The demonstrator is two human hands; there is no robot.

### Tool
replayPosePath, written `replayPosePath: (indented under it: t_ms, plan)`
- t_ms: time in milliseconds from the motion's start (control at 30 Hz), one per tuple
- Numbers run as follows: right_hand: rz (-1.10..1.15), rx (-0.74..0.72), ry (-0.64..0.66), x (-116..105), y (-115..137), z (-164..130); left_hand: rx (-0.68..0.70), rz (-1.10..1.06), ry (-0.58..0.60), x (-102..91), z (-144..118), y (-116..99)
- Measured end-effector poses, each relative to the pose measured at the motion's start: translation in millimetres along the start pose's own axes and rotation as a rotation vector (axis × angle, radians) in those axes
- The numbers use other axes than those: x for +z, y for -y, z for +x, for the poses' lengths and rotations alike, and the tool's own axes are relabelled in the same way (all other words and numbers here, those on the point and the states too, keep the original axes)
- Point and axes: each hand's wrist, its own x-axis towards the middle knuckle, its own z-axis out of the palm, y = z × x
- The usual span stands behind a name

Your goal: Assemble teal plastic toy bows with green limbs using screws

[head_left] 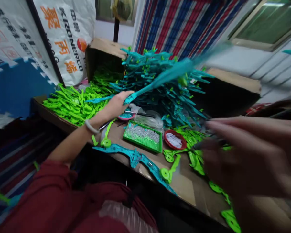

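My left hand (117,105), with a pale band at the wrist, is closed around the narrow end of a long teal plastic piece (160,77), whose far end is smeared by motion. Close to the camera, my right hand (249,158) is blurred, its fingers pinched around a dark, slim pointed tool (208,142) of unclear kind. On the cardboard-topped table before me lies a teal toy bow body (135,158). A bright green wheel-ended arm (166,174) rests at its right part and another green arm (106,140) at its left.
Behind stands a high heap of teal pieces (145,69). A box of green parts (70,106) is at left. A green tray (142,136) holds small metal bits, and a red basket (175,139) holds white pieces. Loose green parts (196,158) lie at right.
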Motion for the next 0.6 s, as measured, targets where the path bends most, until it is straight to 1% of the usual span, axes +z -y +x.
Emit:
replayPosePath:
  t_ms: [33,67,100,133,200,300,367,433,467,533,600]
  plan:
    - [-0.075,-0.083,-0.014,9.8,10.1,-2.2,0.059,0.222,0.027,-4.6,-0.8,6.5]
    - [-0.130,-0.156,-0.003,22.9,18.7,-4.2,0.093,0.408,0.055,-5.8,-5.0,12.8]
    - [-0.160,-0.198,0.031,38.3,25.2,-6.2,0.116,0.557,0.092,-3.8,-12.4,18.2]
    - [-0.164,-0.195,0.089,54.9,29.1,-8.2,0.134,0.663,0.131,1.0,-22.5,22.5]
    - [-0.134,-0.115,0.195,88.1,28.9,-12.1,0.184,0.774,0.202,16.2,-47.5,26.2]
    - [-0.055,-0.004,0.338,126.8,15.4,-18.0,0.305,0.821,0.267,41.3,-83.2,22.0]
    - [0.030,0.042,0.487,141.4,6.1,-22.2,0.376,0.818,0.277,54.6,-96.9,17.0]
    - [0.106,0.114,0.640,148.7,0.8,-25.8,0.415,0.788,0.263,65.6,-98.8,13.6]
    - [0.126,0.164,0.691,150.9,-0.7,-27.2,0.419,0.768,0.254,70.6,-95.8,12.6]
    - [0.129,0.259,0.730,153.9,-3.9,-29.3,0.405,0.723,0.246,80.0,-85.4,10.9]
    - [0.135,0.307,0.715,155.2,-10.2,-32.6,0.397,0.664,0.242,87.4,-76.8,8.0]
